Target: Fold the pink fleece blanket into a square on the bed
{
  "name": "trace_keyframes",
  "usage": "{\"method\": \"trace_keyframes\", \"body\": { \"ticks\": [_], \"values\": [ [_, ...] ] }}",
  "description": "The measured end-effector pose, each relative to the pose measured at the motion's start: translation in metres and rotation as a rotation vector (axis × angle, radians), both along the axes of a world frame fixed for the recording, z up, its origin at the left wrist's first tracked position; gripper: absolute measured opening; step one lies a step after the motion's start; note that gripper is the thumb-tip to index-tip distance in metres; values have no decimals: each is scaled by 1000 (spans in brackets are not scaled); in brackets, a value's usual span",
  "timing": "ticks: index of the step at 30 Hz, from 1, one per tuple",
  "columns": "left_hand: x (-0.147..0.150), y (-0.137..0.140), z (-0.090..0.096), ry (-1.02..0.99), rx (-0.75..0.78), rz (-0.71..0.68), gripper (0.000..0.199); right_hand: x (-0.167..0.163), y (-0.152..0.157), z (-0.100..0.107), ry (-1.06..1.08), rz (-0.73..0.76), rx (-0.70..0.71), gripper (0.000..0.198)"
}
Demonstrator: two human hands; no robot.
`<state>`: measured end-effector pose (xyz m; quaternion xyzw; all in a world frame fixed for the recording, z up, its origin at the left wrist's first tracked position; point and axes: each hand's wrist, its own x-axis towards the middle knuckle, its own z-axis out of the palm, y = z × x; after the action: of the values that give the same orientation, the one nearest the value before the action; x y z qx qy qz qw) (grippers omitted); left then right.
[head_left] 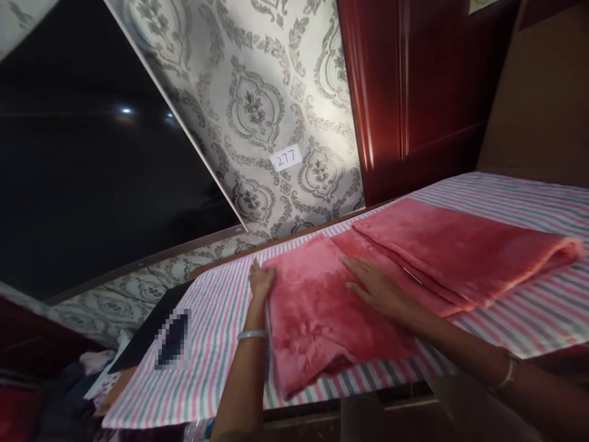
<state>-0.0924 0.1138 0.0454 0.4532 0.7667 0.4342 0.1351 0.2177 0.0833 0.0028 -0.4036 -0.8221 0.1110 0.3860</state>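
A coral-pink plush blanket (313, 288) lies folded on a striped cloth, its left part a flat panel and its right part a thicker folded layer (451, 245). At the left edge of the panel is my left hand (261, 279), fingers pointing away and apart from the thumb, which touches the blanket's edge. My right hand (372, 285) rests flat on the blanket near the middle, fingers stretched out. The near left corner of the blanket is rumpled and slightly raised.
The pink, grey and white striped cloth (216, 319) covers the table. A pixelated dark object (173, 339) lies on its left side. Behind stand a patterned wall with a paper label (286, 158), a large dark screen (101, 153) and a red-brown door (423, 80).
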Motion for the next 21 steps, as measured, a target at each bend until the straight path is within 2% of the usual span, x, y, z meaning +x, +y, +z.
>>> {"method": "trace_keyframes", "body": {
  "ticks": [2, 4, 7, 10, 14, 17, 19, 21],
  "values": [
    [18, -9, -2, 259, -103, -103, 73, 1, 10, -15, -120, -14, -17, 64],
    [37, -21, -13, 533, -244, -248, 70, -2, 12, -29, -253, -7, -76, 71],
    [55, -38, -33, 768, -353, -340, 67, -4, 10, -45, -365, -3, -146, 73],
    [58, -43, -36, 811, -389, -349, 67, -1, 9, -49, -370, -6, -148, 72],
    [61, -58, -15, 711, -453, -430, 68, 5, 14, -42, -322, 35, -167, 68],
    [74, -94, -4, 694, -360, -597, 65, 6, 15, -36, -234, 39, -174, 63],
    [85, -124, -5, 701, -330, -732, 65, 6, 13, -33, -155, 10, -195, 63],
    [93, -147, -10, 695, -358, -784, 68, 6, 10, -33, -101, -36, -243, 65]
  ]
}}
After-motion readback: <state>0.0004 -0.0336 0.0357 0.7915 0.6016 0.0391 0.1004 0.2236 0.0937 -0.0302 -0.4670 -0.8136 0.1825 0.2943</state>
